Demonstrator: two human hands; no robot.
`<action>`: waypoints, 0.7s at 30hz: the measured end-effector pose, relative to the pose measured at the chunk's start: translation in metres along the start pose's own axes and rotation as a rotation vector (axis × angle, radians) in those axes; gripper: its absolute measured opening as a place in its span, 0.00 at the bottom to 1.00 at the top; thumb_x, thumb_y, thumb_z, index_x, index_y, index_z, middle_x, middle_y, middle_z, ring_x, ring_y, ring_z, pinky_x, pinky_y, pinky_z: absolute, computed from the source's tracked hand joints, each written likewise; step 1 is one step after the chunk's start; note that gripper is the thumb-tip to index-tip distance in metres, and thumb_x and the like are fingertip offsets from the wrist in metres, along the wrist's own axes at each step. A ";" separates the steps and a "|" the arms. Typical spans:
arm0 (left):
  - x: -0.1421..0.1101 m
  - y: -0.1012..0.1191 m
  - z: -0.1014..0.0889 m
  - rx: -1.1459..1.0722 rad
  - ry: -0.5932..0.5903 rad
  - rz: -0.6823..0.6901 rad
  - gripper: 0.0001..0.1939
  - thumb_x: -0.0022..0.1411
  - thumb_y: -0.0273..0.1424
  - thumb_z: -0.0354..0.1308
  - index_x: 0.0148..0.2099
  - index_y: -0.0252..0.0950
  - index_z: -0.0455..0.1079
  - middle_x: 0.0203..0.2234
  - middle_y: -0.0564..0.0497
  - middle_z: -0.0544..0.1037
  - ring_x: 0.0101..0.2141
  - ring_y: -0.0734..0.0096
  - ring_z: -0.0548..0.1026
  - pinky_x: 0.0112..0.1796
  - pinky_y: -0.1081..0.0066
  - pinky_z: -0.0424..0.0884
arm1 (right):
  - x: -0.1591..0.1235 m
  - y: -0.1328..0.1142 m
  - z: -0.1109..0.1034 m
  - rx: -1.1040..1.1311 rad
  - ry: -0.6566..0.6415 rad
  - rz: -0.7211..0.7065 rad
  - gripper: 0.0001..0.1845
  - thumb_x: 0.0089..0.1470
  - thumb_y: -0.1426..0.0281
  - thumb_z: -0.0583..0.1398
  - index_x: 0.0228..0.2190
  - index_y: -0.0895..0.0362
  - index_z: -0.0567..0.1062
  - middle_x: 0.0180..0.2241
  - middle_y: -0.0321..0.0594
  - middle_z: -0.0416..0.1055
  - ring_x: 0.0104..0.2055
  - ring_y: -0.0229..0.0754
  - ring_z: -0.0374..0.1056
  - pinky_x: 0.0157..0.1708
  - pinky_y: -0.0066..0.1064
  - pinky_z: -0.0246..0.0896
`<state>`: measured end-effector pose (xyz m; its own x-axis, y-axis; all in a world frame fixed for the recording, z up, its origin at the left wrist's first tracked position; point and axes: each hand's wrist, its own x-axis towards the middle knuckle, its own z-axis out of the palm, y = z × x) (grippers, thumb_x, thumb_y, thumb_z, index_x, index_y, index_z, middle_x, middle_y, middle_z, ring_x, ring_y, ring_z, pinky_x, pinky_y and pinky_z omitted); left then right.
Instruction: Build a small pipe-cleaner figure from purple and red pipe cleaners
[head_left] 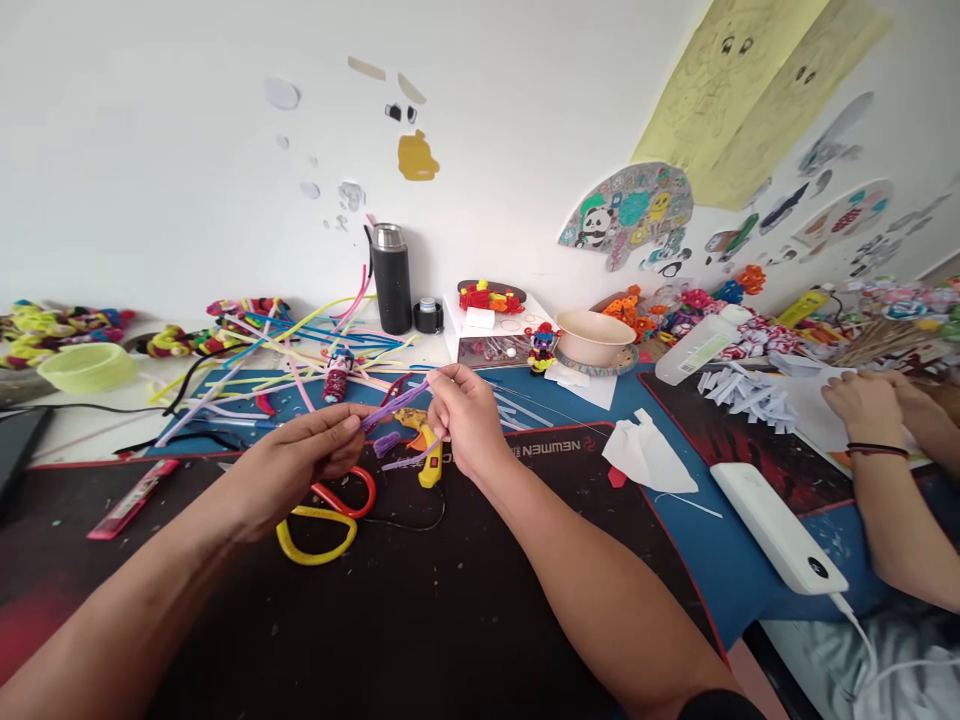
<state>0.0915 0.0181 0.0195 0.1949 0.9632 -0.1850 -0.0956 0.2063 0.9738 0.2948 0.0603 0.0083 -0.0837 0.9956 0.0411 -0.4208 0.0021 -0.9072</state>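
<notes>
My left hand (319, 443) pinches one end of a purple pipe cleaner (401, 399), its fingers pressed together. The other end is pinched between the thumb and fingers of my right hand (466, 418), so the strand stretches between the two hands above the mat. A loose purple length hangs below my right hand. Beneath lies a short purple tuft (387, 443), close to a yellow hot glue gun (430, 462). Nearer to me, under my left hand, rest scissors (319, 557) with one yellow and one red handle loop.
Many coloured pipe cleaners (300, 350) spread behind my left hand. A black thermos (391, 285) stands by the wall, with a beige bowl (595, 340) farther right. A white power bank (780, 530) lies at right, near another person's hands (870, 405). The black desk mat (420, 620) spans the front.
</notes>
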 end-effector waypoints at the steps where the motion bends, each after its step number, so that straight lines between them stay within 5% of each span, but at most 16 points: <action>1: 0.001 -0.001 -0.002 -0.031 0.013 -0.022 0.28 0.49 0.52 0.80 0.42 0.36 0.82 0.23 0.57 0.66 0.25 0.74 0.61 0.26 0.75 0.61 | 0.001 0.000 0.000 0.002 0.003 -0.003 0.18 0.54 0.59 0.70 0.29 0.53 0.68 0.13 0.20 0.55 0.12 0.31 0.54 0.14 0.25 0.40; 4: 0.003 -0.001 -0.006 -0.069 -0.001 -0.062 0.29 0.46 0.47 0.82 0.45 0.35 0.85 0.24 0.54 0.71 0.27 0.73 0.66 0.28 0.75 0.65 | 0.002 0.001 -0.002 0.006 0.018 -0.023 0.18 0.53 0.58 0.70 0.29 0.53 0.68 0.12 0.20 0.55 0.12 0.31 0.53 0.14 0.25 0.40; 10: 0.004 -0.002 -0.010 0.087 -0.044 0.004 0.19 0.59 0.44 0.74 0.45 0.36 0.84 0.24 0.53 0.75 0.22 0.73 0.66 0.24 0.73 0.62 | 0.005 0.001 -0.005 0.023 0.045 -0.061 0.18 0.53 0.59 0.70 0.29 0.53 0.68 0.12 0.20 0.55 0.12 0.31 0.53 0.14 0.25 0.40; 21: 0.009 -0.005 -0.014 0.143 -0.075 -0.124 0.22 0.48 0.47 0.81 0.36 0.35 0.85 0.27 0.45 0.85 0.24 0.69 0.76 0.27 0.72 0.75 | 0.005 0.000 -0.005 0.029 0.051 -0.068 0.19 0.53 0.58 0.71 0.28 0.53 0.68 0.12 0.20 0.55 0.12 0.30 0.52 0.15 0.25 0.40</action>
<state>0.0799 0.0280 0.0109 0.2695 0.9151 -0.2999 0.0724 0.2913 0.9539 0.2991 0.0661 0.0064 -0.0087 0.9967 0.0802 -0.4503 0.0677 -0.8903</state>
